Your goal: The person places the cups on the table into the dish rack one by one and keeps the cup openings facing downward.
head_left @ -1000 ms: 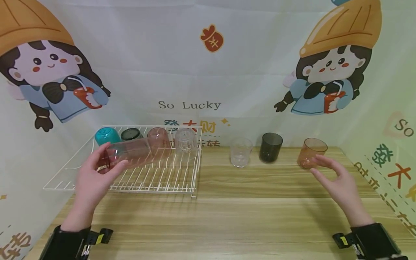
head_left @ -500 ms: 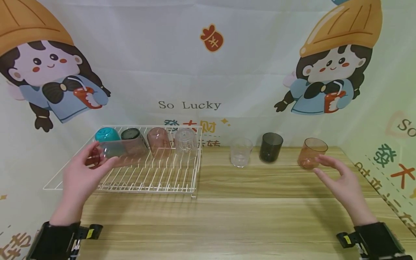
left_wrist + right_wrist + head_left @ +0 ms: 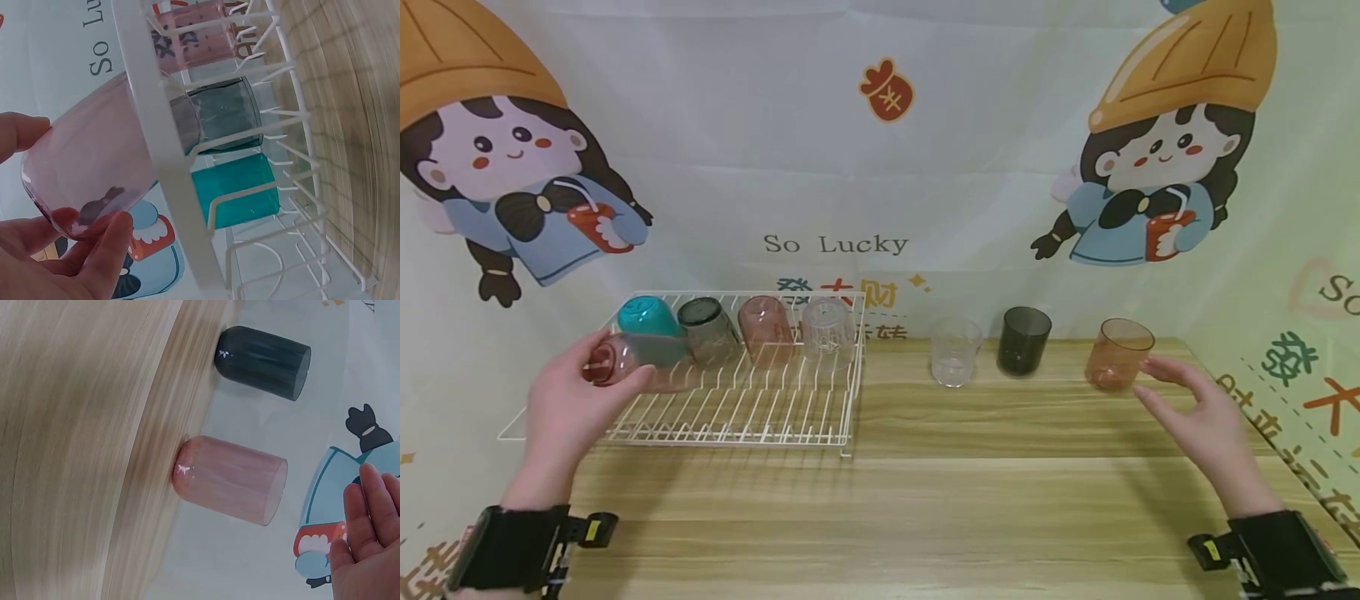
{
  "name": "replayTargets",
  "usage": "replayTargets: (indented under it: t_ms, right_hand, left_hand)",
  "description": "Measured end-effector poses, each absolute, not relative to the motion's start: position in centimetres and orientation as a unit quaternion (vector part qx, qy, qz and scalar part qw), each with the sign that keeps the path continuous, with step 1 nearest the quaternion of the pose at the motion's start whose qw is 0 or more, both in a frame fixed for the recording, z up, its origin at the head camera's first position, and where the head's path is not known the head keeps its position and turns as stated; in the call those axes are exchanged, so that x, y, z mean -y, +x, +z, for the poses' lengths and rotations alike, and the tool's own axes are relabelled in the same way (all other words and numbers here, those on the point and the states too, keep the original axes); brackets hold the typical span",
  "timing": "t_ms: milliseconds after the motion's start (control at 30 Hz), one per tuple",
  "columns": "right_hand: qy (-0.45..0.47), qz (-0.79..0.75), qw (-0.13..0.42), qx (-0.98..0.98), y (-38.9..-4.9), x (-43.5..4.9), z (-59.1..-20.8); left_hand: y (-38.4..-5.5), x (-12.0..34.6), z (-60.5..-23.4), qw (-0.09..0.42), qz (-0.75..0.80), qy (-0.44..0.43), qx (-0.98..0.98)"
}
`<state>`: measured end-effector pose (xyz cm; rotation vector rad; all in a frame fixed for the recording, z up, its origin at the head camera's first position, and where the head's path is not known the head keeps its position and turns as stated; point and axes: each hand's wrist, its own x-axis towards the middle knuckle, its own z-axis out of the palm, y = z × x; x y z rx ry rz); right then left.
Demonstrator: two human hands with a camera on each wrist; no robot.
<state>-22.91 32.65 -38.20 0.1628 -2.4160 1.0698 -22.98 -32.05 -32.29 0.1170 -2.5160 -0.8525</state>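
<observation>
My left hand (image 3: 568, 400) grips a clear pink glass (image 3: 651, 354) by its base end, thumb on one side and fingers on the other. The glass lies tilted sideways above the left part of the white wire rack (image 3: 745, 438), its mouth pointing right. In the left wrist view, the rack's front rail crosses in front of the pink glass (image 3: 94, 156). My right hand (image 3: 1210, 425) is open beside an amber-pink glass (image 3: 1118, 360) that stands upright on the table. That hand's fingers are extended in the right wrist view, apart from the glass.
Upside down along the rack's back row are a teal cup (image 3: 643, 321), a dark grey glass (image 3: 711, 333), another pink glass (image 3: 766, 329) and a clear glass (image 3: 829, 329). A clear glass (image 3: 955, 354) and a black glass (image 3: 1025, 342) stand upright on the table, right of the rack.
My left hand has carried the pink glass leftward along the rack, to in front of the teal cup. My right hand has shifted slightly right, away from the amber-pink glass.
</observation>
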Motion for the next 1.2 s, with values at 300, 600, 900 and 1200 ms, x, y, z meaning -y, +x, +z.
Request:
replayTargets:
  t_ms: [300,600,900,1200]
  right_hand:
    - [0.055,0.373,0.245,0.893,-23.0,-33.0,-38.4]
    - [0.06,0.36,0.247,0.898,-23.2,-33.1,-38.5]
    - [0.07,0.344,0.239,0.905,-23.7,-33.6,-38.4]
    - [0.077,0.325,0.235,0.913,-24.6,-34.3,-38.2]
  left_hand:
    - [-23.6,33.6,-31.9,0.202,-0.287,0.045,0.936]
    - [-24.4,35.3,-32.0,0.173,-0.247,0.048,0.952]
    - [-25.1,35.9,-32.3,0.157,-0.225,0.08,0.958]
    - [-25.5,36.6,-33.0,0.145,-0.205,0.118,0.961]
